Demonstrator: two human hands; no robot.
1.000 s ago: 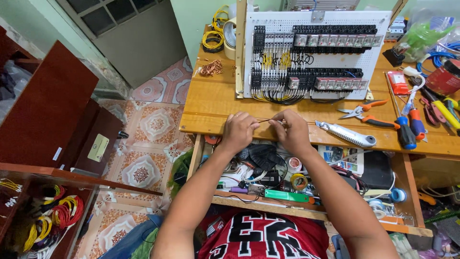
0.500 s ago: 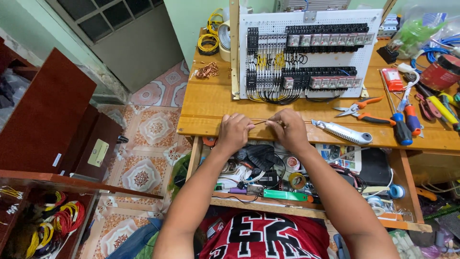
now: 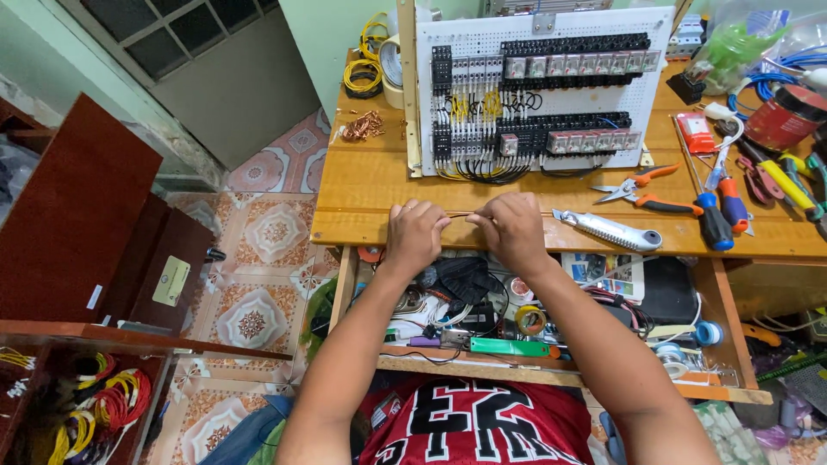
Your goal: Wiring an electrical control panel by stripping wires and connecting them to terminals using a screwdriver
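My left hand (image 3: 415,233) and my right hand (image 3: 512,229) rest close together on the front edge of a wooden workbench (image 3: 370,185). Between their pinched fingertips runs a short thin wire (image 3: 460,214), held at both ends. Just behind the hands stands a white perforated panel (image 3: 538,86) fitted with rows of black relays and terminal blocks, with yellow and black wiring looped along its lower edge.
A grey utility knife (image 3: 607,230), orange-handled cutters (image 3: 642,189) and screwdrivers (image 3: 722,207) lie to the right. Copper wire scraps (image 3: 362,127) and yellow wire coils (image 3: 365,73) sit at the back left. An open drawer (image 3: 517,323) under the bench holds tape rolls and tools.
The view has shifted slightly, and both hands have stayed together at the bench edge, still pinching the thin wire between them.
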